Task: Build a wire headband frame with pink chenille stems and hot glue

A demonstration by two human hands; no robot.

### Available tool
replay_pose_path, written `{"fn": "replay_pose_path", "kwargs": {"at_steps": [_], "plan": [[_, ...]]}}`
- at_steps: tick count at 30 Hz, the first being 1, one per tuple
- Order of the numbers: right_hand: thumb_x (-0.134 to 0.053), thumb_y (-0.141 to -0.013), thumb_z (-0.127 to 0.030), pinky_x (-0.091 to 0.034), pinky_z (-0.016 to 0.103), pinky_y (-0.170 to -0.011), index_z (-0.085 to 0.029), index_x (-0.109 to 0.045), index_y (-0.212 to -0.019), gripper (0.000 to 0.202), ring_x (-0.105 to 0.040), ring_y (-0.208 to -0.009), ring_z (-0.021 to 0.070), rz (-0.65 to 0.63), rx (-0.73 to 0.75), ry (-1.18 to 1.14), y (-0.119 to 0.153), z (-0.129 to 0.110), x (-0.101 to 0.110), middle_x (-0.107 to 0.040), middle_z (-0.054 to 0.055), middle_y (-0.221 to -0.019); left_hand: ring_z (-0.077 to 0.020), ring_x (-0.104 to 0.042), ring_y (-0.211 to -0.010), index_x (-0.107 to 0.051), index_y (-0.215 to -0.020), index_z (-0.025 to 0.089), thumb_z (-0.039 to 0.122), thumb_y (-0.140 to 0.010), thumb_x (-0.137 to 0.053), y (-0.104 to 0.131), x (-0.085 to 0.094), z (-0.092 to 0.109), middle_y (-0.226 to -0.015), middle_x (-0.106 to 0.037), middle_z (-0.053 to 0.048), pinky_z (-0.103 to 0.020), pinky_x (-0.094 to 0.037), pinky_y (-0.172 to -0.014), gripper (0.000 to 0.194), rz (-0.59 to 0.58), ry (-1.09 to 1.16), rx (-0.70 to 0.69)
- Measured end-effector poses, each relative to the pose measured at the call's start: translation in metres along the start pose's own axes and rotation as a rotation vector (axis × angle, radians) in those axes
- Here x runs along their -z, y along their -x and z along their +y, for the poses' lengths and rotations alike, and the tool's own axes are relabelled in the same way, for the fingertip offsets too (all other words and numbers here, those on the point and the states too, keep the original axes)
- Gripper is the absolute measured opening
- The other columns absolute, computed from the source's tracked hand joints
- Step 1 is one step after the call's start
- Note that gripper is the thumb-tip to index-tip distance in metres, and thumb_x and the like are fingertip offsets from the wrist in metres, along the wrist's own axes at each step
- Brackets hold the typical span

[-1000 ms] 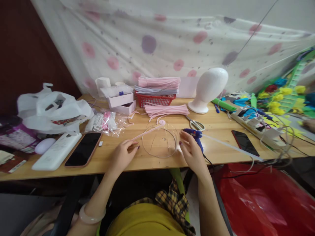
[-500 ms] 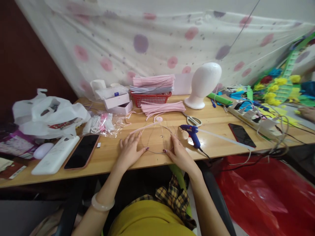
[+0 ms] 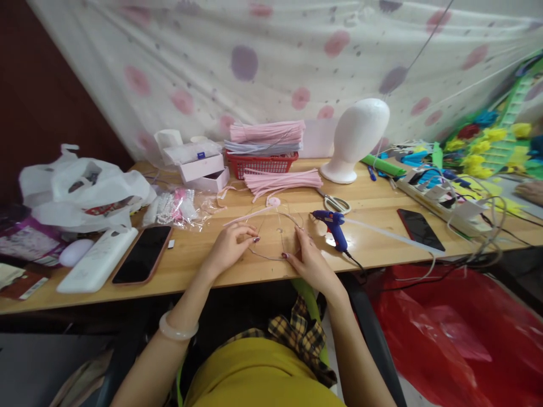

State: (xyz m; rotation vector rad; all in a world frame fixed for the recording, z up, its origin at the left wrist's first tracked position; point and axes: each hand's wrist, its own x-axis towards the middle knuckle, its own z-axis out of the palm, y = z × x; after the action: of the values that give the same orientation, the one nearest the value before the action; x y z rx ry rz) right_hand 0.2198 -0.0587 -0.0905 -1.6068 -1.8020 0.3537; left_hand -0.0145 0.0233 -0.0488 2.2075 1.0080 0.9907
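A thin wire frame (image 3: pixel 267 258), bent into a ring with fine wires across it, is held low over the table in front of me. My left hand (image 3: pixel 231 247) pinches its left side between thumb and fingertips. On the opposite side my right hand (image 3: pixel 313 261) grips the ring, thumb at the near edge and fingers farther up. A pink fuzzy stem (image 3: pixel 249 215) runs along the upper left of the ring, its near end by my left fingers. Just beyond the ring lies a small round pinkish piece (image 3: pixel 274 201).
Right of my hands lie a blue glue gun (image 3: pixel 333 226) with a long glue stick and scissors (image 3: pixel 335 202). Behind are pink stems (image 3: pixel 282 181), a red basket (image 3: pixel 263 165) and a foam head (image 3: pixel 360 135). Phones (image 3: pixel 143 254) and a power strip (image 3: pixel 441 203) flank the workspace.
My left hand has drawn its fingers together, from spread along the ring to a pinch on its left side. The right hand stays on the ring. The view has shifted slightly.
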Motion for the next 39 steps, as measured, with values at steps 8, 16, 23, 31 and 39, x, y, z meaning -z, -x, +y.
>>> {"fn": "replay_pose_path", "kwargs": {"at_steps": [8,16,23,31,39], "plan": [[-0.06,-0.087,-0.034,-0.034,0.057,-0.113,-0.018,-0.031,-0.151,0.071,-0.037,-0.143,0.0353,0.019,-0.021,-0.002,0.001,0.001,-0.003,-0.043,0.022,-0.151,-0.0231,-0.069,-0.095,-0.073,-0.079,0.021,0.02,-0.082,-0.067,0.004,0.001,-0.007,-0.095,-0.077,-0.005,-0.042,-0.052,-0.093,0.007,-0.04,0.033,0.003],[-0.059,-0.087,-0.034,-0.035,0.056,-0.113,-0.014,-0.032,-0.15,0.071,-0.038,-0.143,0.0356,0.001,-0.016,0.022,-0.001,-0.003,0.001,-0.042,0.024,-0.151,-0.0229,-0.068,-0.097,-0.073,-0.08,0.021,0.022,-0.084,-0.065,0.004,0.001,-0.006,-0.095,-0.076,-0.005,-0.041,-0.05,-0.095,0.009,-0.055,0.065,0.01],[-0.056,-0.09,-0.038,-0.035,0.057,-0.114,-0.01,-0.03,-0.15,0.071,-0.037,-0.143,0.0369,-0.03,-0.012,0.076,0.0,-0.007,0.003,-0.04,0.027,-0.152,-0.0222,-0.07,-0.088,-0.073,-0.082,0.02,0.027,-0.086,-0.063,0.008,-0.002,-0.01,-0.089,-0.076,-0.006,-0.037,-0.053,-0.085,0.013,-0.093,0.09,0.039],[-0.058,-0.089,-0.038,-0.036,0.057,-0.113,-0.014,-0.032,-0.149,0.07,-0.039,-0.142,0.0369,0.022,-0.013,0.072,0.001,-0.003,-0.003,-0.044,0.025,-0.15,-0.0214,-0.069,-0.086,-0.072,-0.082,0.02,0.029,-0.087,-0.061,0.013,-0.005,-0.011,-0.089,-0.075,-0.006,-0.033,-0.053,-0.082,0.015,-0.114,0.12,0.055],[-0.057,-0.088,-0.036,-0.034,0.052,-0.115,-0.014,-0.031,-0.15,0.07,-0.039,-0.142,0.0322,-0.048,-0.037,-0.068,0.003,-0.007,0.011,-0.044,0.021,-0.151,-0.0208,-0.068,-0.087,-0.072,-0.081,0.019,0.026,-0.086,-0.062,0.014,-0.008,-0.012,-0.089,-0.075,-0.005,-0.032,-0.05,-0.083,0.013,-0.118,0.108,0.077]]}}
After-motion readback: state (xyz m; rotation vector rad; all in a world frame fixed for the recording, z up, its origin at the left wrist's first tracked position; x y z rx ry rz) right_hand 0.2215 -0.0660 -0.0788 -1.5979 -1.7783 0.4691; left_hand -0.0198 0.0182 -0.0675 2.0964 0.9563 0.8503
